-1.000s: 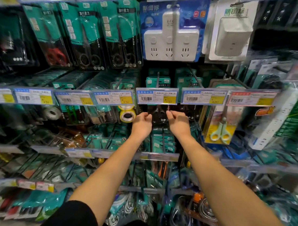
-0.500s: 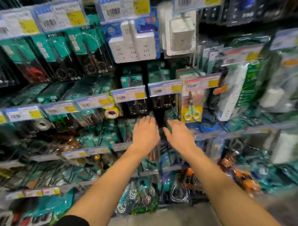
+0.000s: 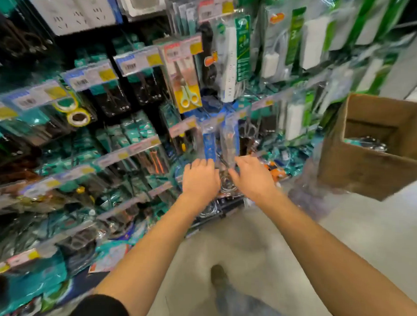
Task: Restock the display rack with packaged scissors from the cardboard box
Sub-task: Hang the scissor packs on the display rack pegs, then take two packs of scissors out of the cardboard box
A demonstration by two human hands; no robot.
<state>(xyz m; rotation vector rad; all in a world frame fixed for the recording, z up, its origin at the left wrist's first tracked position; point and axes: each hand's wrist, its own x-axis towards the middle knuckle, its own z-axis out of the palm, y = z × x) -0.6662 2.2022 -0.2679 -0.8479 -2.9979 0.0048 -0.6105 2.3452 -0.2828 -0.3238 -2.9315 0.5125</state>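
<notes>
Scissor packs (image 3: 366,142) lie in cardboard box (image 3: 378,149), right of rack (image 3: 132,148) — left hand (image 3: 200,178), right hand (image 3: 253,177) empty, fingers loose. Risk: hands snag hung pkgs — knock off pegs.

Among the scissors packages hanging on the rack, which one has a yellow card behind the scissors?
The package with pale green-handled scissors, hanging under a red-and-yellow price tag, above both hands. Its backing card is yellow; the other scissors packages around it are teal and black.

White power strips (image 3: 230,64), tape rolls (image 3: 78,117)
</notes>
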